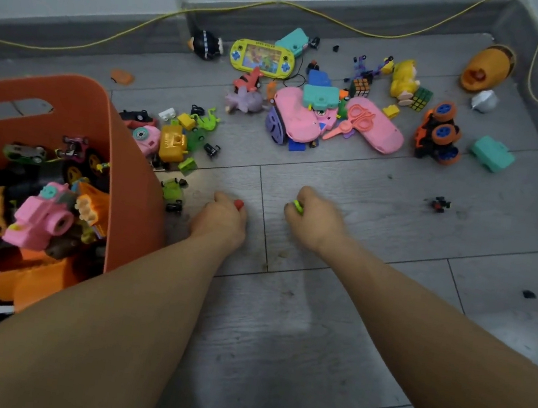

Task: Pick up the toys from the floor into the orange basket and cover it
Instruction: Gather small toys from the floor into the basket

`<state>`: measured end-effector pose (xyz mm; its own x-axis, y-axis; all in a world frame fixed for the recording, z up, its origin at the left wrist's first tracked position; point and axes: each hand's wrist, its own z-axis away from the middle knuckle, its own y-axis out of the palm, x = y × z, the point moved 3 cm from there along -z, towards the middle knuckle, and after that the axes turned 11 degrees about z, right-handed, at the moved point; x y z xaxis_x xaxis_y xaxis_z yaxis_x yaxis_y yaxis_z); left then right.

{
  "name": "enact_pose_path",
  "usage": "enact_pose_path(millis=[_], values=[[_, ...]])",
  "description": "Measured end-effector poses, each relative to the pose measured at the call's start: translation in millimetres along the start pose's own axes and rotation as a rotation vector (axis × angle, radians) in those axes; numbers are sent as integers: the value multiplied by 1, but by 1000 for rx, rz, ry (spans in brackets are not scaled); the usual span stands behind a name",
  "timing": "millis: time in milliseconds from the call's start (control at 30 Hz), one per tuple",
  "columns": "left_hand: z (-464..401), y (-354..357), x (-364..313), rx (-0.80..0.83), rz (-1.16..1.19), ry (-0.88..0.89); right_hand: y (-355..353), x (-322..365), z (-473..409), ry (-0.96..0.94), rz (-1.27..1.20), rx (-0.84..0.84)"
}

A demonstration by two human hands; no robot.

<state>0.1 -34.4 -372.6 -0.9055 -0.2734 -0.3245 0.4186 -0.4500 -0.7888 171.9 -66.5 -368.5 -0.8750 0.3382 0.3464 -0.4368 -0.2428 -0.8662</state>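
Grey plank floor (331,316) is strewn with toys (309,105) near the skirting, a yellow cord (218,10) trailing behind. Small cars (172,193) lie just beside the orange basket (132,184), already heaped with toys. A red piece (238,204) is pinched by the left hand (220,219); a green piece (298,206) is gripped by the right hand (315,220).

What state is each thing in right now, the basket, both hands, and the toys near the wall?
orange basket: uncovered, partly filled with toys.
left hand: curled round a small red piece.
right hand: curled round a small green piece.
pink case: lying open on the floor.
handheld game: lying face up.
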Motion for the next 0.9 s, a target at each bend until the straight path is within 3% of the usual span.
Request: enact_pose_path(millis=[167, 267, 367, 467, 567, 733, 900], values=[[4, -1, -4, 76, -117, 99, -7, -5, 6, 295, -773, 111], [7, -4, -4, 121, -143, 165, -15, -1, 13, 405, -1100, 248], [9, -11, -3, 115, -26, 63, -17, 5, 19, 426, -1312, 418], [8, -21, -9, 56, 232, -100, -16, 13, 24, 430, -1479, 515], [3, -26, -21, 0, 304, -61, -15, 17, 24, 435, -1601, 550], [-6, -10, -34, 78, -96, 355, -16, 8, 18, 476, -1645, 444], [-3, -7, -45, 79, -491, 511, -16, 4, 18, 476, -1625, 432]])
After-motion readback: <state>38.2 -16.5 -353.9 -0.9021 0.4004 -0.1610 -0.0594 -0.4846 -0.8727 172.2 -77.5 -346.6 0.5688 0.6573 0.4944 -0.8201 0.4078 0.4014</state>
